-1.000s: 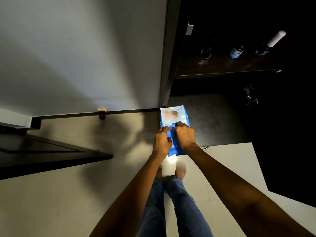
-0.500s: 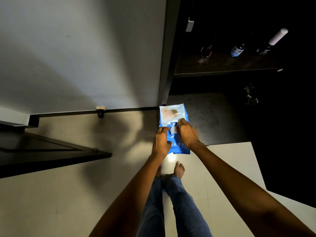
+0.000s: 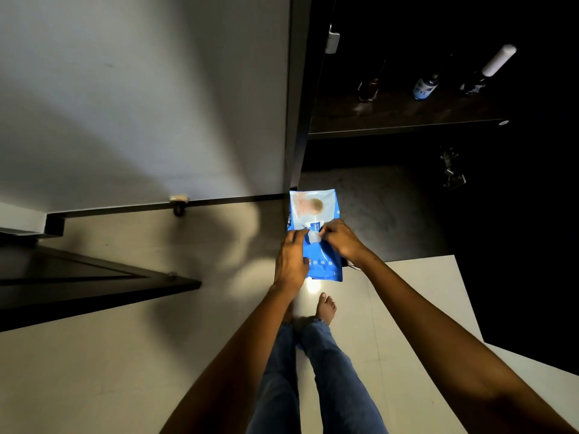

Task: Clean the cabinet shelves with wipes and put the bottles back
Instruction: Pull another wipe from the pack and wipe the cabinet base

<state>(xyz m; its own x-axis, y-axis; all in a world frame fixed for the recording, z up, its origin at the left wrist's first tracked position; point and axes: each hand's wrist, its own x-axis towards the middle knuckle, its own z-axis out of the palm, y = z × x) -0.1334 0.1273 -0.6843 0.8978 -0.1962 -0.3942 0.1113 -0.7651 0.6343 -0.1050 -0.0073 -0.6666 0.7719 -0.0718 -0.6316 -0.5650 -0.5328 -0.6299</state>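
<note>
In the head view, the left hand [image 3: 290, 263] curls around the left edge of a blue wipes pack [image 3: 315, 220], holding it above the floor in front of the open cabinet, while the right hand [image 3: 341, 241] pinches a white wipe [image 3: 313, 237] at the pack's opening. Three bottles [image 3: 424, 86] stand on the dark cabinet shelf [image 3: 404, 119] further back.

counts by the cabinet shelf

on the cabinet shelf [image 3: 391, 119] stood three bottles: a clear one [image 3: 369, 86], a blue-labelled one [image 3: 423, 87] and a dark one with a white cap [image 3: 487, 72]. below the shelf there was one blue wipes pack [image 3: 313, 208], held in two hands [image 3: 289, 261] [image 3: 343, 242].
</note>
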